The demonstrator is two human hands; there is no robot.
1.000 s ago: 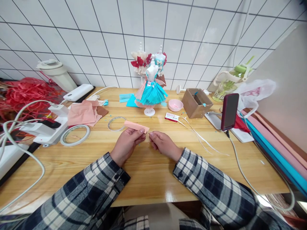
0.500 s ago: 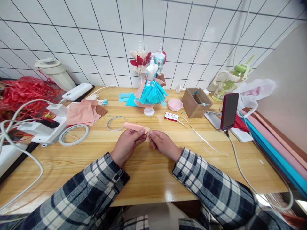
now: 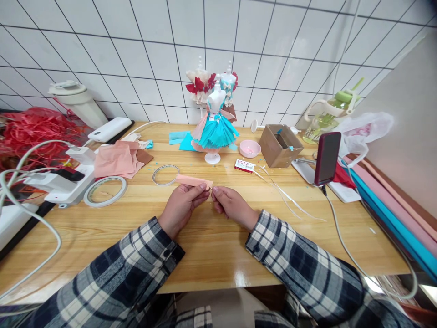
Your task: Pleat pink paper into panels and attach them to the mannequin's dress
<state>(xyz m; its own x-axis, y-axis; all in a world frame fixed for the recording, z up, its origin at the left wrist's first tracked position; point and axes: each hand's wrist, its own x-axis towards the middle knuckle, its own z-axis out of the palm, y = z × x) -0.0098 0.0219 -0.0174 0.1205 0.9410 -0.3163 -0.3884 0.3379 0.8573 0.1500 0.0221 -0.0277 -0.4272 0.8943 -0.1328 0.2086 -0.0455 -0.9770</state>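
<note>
Between the thumb and fingers of my left hand (image 3: 184,200) is a strip of peach crepe paper (image 3: 193,180), sticking out to the left. My right hand (image 3: 232,202) is pinched close beside the strip's right end. A tiny thin thing shows between the two hands, too small to name; most of it is hidden by my fingertips. Behind the hands stands a small white dress form (image 3: 216,100) wearing a turquoise and peach paper dress (image 3: 218,132). A roll of tape (image 3: 165,175) lies just left of the strip.
A larger tape roll (image 3: 105,191) and folded peach paper (image 3: 116,159) lie left, near a power strip (image 3: 71,182). Two more dress forms stand behind. A pink bowl (image 3: 250,148), cardboard box (image 3: 280,146), white ribbons (image 3: 288,196) and propped phone (image 3: 327,157) are right.
Both hands stay almost in place, still pinched at the strip's right end. The view has shifted very slightly.
</note>
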